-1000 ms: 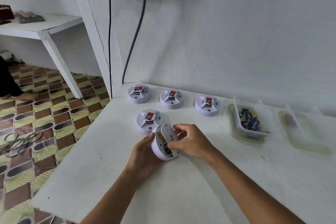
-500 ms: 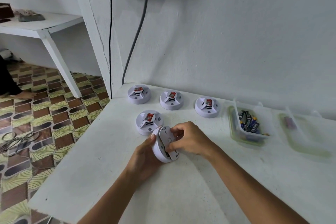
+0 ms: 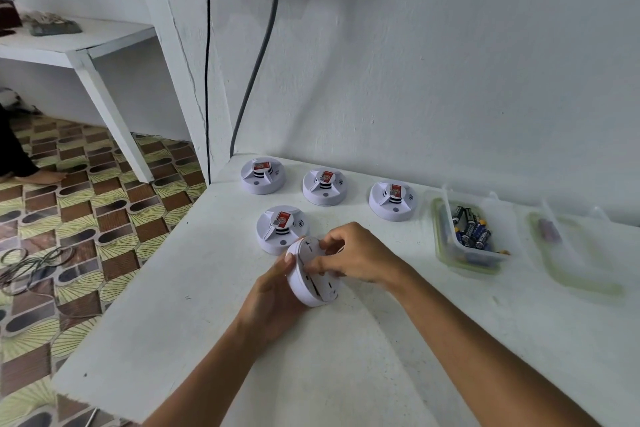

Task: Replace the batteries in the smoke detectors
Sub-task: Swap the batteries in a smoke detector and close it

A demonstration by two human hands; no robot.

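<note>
A white smoke detector (image 3: 313,282) stands on its edge on the white table (image 3: 346,357), its back turned to the right. My left hand (image 3: 273,291) grips it from the left side. My right hand (image 3: 356,255) curls its fingers over the detector's back cover. Several more smoke detectors lie face up behind: the nearest one (image 3: 281,227), and a row of three further back, the left (image 3: 263,175), middle (image 3: 323,185) and right (image 3: 393,199). A clear box (image 3: 474,253) holds several dark batteries (image 3: 471,225).
A second clear box (image 3: 571,253) with one small item lies at the far right. Two cables (image 3: 249,80) hang down the wall from sockets to the table's back corner. The table's left edge drops to a patterned floor with loose cords (image 3: 31,263).
The detector's open back with its dark compartment showed earlier; now the right hand's fingers lie over a white back cover. Both hands stay in the same spot.
</note>
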